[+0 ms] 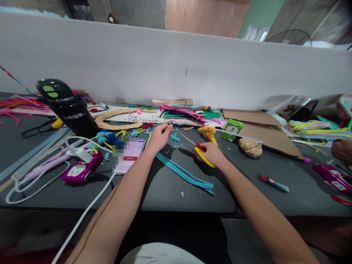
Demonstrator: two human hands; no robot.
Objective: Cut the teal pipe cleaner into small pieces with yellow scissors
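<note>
My right hand (211, 153) is wrapped round the yellow and red handles of a pair of scissors (202, 156). Their blades point up and left toward my left hand (161, 135). The fingertips of that hand are pinched together; whatever is between them is too small to make out. Bright blue clippings (176, 138) lie scattered on the table just beyond, between the two hands. Below them, several long blue pipe cleaners (187, 175) lie slanting toward the table's front edge.
A yellow glue gun (207, 132) lies behind my right hand, near a green packet (231, 129) and a brown lump (250, 147). A phone (134, 154) and white cable (96, 200) are left, before a black tumbler (70, 110). Cardboard (272, 137) lies right.
</note>
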